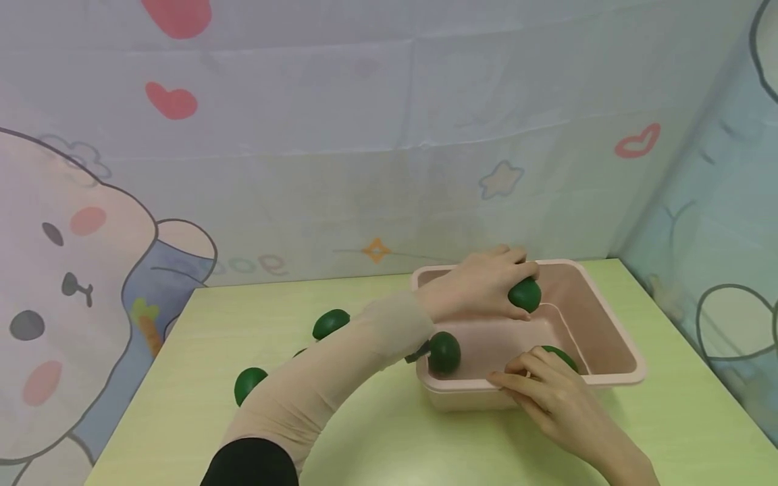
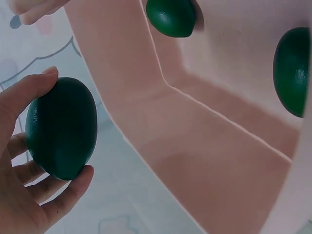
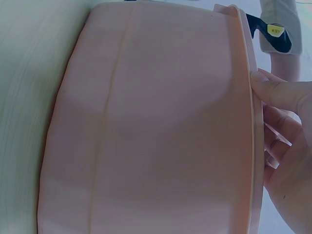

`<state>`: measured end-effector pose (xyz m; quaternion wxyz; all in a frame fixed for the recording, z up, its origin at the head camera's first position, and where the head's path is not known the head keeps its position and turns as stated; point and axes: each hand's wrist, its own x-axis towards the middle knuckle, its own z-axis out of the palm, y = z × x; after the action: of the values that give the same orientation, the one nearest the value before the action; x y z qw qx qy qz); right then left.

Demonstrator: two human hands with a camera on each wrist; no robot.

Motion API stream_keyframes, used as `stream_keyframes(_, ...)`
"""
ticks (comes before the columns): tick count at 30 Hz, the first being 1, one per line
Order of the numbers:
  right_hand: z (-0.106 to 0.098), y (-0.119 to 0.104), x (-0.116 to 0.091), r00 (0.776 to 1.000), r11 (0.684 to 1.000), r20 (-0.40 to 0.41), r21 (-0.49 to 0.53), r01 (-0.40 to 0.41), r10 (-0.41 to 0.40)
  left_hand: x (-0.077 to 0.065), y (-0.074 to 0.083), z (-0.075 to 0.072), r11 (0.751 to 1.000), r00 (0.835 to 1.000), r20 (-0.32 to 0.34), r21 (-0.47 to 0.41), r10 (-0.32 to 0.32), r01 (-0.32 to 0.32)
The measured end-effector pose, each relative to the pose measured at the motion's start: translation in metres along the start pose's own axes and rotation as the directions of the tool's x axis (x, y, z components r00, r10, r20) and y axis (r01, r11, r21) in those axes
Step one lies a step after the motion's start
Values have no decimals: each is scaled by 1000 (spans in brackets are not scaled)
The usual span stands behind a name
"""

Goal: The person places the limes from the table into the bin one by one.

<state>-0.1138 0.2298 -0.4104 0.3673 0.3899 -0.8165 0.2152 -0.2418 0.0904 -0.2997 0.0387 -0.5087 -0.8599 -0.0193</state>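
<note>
My left hand (image 1: 486,280) holds a smooth, dark green lime (image 1: 525,295) above the far side of a pink plastic bin (image 1: 608,331). In the left wrist view, thumb and fingertips curl round the held lime (image 2: 63,129), whose pointed end faces down. Two more limes lie inside the bin: one near its left wall (image 1: 445,353), another (image 1: 562,355) partly behind my right hand (image 1: 556,398). That hand grips the near rim, its thumb outside and fingers over the inner side, as the right wrist view (image 3: 287,131) shows.
Left of the bin, a lime (image 1: 331,323) and another lime (image 1: 248,385) lie on the light green table (image 1: 358,432), both partly behind my left sleeve (image 1: 328,378). A sliver of green shows between them. A printed cloth (image 1: 328,202) hangs behind the table.
</note>
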Motion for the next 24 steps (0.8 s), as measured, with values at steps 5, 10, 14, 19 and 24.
stream_keyframes(5,0,0,0,1000,1000,4,-5,-2,2,8,0,5,1000,999,34,13,-4,4)
stream_keyframes(10,0,0,0,1000,1000,9,-10,-2,2,14,1,12,999,998,61,45,-10,7)
stream_keyframes(14,0,-1,0,1000,1000,12,-12,-7,8,17,4,15,998,996,85,56,-8,3)
stream_keyframes(19,0,-1,-1,1000,1000,12,-16,-13,13,18,5,18,999,995,103,46,-6,1)
stream_keyframes(24,-1,-1,0,1000,1000,13,-24,-16,16,20,4,21,999,993,116,48,-6,0)
